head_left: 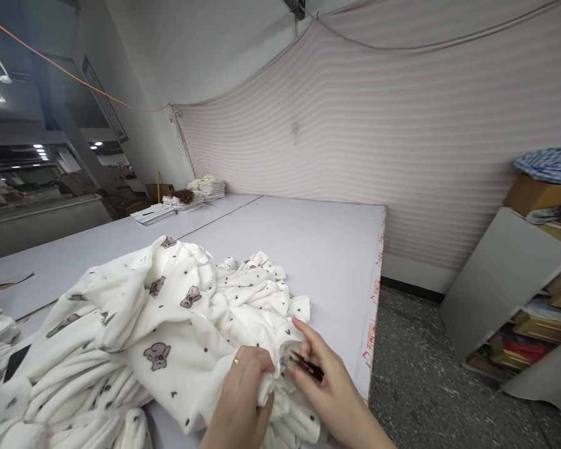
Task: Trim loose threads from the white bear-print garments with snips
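Observation:
A heap of white fleece fabric [168, 330] printed with small pink bears and dark dots lies on the near part of a pale grey table [308, 249]. My left hand [243, 399], with a ring on one finger, is closed and pinches a fold of this fabric at its near right edge. My right hand [325, 386] is closed around a small dark tool [306, 366], probably thread snips, whose tip touches the same fold right beside the left hand.
Stacks of folded white cloth [208, 187] and flat papers [152, 214] sit at the table's far left. The table's right edge [376, 293] borders a speckled floor. A leaning grey board [500, 280] and cluttered shelves [542, 324] stand at the right. A striped curtain [378, 125] hangs behind.

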### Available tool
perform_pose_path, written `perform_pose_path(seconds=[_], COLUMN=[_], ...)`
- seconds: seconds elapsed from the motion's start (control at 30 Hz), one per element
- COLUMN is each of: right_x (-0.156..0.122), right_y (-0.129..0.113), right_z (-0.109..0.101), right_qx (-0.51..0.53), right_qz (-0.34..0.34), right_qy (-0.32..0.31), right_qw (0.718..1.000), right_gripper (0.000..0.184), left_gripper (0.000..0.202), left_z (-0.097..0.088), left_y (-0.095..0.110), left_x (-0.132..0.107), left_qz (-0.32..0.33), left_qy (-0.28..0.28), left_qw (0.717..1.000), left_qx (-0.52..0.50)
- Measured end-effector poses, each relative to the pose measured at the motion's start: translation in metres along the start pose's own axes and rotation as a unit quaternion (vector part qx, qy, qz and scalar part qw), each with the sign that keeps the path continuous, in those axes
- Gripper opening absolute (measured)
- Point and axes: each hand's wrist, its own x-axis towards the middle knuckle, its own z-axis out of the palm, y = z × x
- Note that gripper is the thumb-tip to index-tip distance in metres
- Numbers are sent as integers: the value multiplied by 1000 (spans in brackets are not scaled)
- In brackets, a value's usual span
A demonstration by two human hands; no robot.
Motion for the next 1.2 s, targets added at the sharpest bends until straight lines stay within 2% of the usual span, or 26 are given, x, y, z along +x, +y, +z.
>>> perform_pose_path(seconds=[0.07,0.1,0.2,0.3,0.37,0.43,0.5,0.63,0.7,0.77,0.83,0.87,0.9,0.93,0.97,1.0,1.03,1.07,1.1,1.13,1.2], right_x=[0,0,-6,-16,-18,-17,-15,-28,-41,-52,-55,-54,-51,-47,-43,-38,-33,-29,-25,-22,-18], right_y=[1,2,6,4,-1,-7,-8,10,24,36,45,48,51,53,54,55,55,55,55,54,52], right_z=[-2,-4,-9,-8,-2,5,8,6,5,7,10,10,11,10,8,6,3,1,-2,-3,-3], right_qx=[-38,-39,4,47,50,26,18,99,96,36,-39,-62,-73,-71,-63,-55,-49,-44,-39,-32,-9], right_qz=[-37,-45,-6,16,-19,-60,-59,38,69,79,84,91,100,109,116,119,119,117,115,112,110], right_qy=[-26,-19,50,69,25,-25,-33,73,107,134,148,141,128,112,101,99,107,117,121,123,124], right_qw=[998,998,999,996,998,998,998,992,987,987,985,984,984,985,986,986,986,985,985,985,986], right_gripper=[39,30,10,20,35,27,10,29,29,21,20,17,15,19,24,27,27,27,27,27,29], left_gripper=[18,18,21,25,26,25,25,24,25,24,22,20,18,17,17,18,19,23,31,40,46], left_z=[-4,-6,-12,-12,-9,-7,-7,-9,-6,-2,-1,-3,-9,-19,-32,-49,-66,-83,-98,-109,-112], left_y=[-1,-1,-1,0,1,3,5,4,4,5,5,4,3,1,-3,-6,-10,-13,-15,-15,-9], left_x=[-3,-4,-7,-10,-11,-10,-9,-7,-8,-10,-8,-5,0,6,13,20,25,29,30,29,20], left_qz=[73,90,110,129,131,125,123,124,127,119,78,31,-34,-116,-201,-281,-335,-355,-355,-368,-386], left_qy=[43,72,126,117,111,110,108,105,107,108,112,116,127,153,193,239,306,350,347,287,94], left_qw=[995,990,979,979,980,982,983,983,983,984,990,993,989,971,933,876,809,762,748,759,825], left_qx=[53,79,115,105,97,93,89,83,81,73,35,-6,-67,-145,-227,-312,-373,-414,-440,-453,-402])
